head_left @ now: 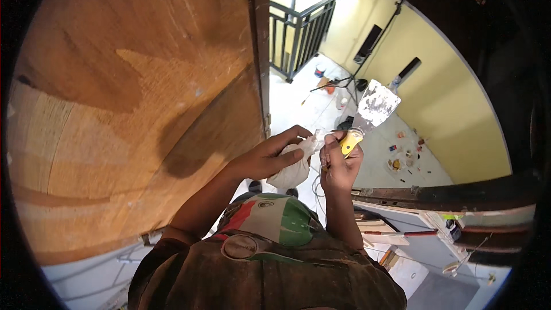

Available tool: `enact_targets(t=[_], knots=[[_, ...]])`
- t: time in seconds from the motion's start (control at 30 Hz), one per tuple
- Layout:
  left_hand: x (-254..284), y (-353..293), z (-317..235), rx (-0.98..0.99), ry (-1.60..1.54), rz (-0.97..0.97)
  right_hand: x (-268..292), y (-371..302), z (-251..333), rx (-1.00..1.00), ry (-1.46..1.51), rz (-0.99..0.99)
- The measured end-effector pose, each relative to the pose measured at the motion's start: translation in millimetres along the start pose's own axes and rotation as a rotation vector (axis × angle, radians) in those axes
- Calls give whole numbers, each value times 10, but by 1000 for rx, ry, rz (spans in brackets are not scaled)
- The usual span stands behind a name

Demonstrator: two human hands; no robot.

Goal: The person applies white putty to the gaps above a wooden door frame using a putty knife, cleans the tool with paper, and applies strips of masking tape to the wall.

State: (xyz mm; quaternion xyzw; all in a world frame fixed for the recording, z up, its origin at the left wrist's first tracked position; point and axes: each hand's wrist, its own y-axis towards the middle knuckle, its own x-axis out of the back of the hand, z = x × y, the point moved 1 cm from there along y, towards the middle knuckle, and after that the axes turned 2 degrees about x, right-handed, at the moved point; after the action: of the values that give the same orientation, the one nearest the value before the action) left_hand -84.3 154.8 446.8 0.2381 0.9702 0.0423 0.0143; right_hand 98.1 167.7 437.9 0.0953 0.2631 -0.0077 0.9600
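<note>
My left hand (265, 158) is closed around a soft whitish plastic bag (290, 175), which bulges below the fingers. Its twisted, crumpled end reaches across to my right hand (341, 167), where the thumb and fingers pinch it or touch it; which of these I cannot tell. A putty knife (376, 105) is also held in my right hand by its yellow handle. The wide blade points up and to the right, smeared with white filler. What the bag contains is hidden.
A large brown wooden door (115, 138) stands close on the left. Beyond are a dark metal railing (298, 31), a tripod (350, 77) and a yellow wall (453, 86). Small items, including a yellow-topped pot (396, 164), lie about the white floor. Wood pieces (381, 232) lie at the lower right.
</note>
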Motion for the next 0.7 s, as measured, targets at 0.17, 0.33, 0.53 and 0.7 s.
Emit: enact_targets(t=[0.17,0.33,0.53,0.7], knots=[[29,185,-138,34,-36,168,-12,42,142,127,-32,-87],[-2,337,-185,-73,31,235,-63,48,326,197,-92,-171],[-113,476,-297,-374,71,215,-36,-2,503,200,-26,-194],[-220,512,-300,-438,89,186,-5,-104,588,145,42,-198]])
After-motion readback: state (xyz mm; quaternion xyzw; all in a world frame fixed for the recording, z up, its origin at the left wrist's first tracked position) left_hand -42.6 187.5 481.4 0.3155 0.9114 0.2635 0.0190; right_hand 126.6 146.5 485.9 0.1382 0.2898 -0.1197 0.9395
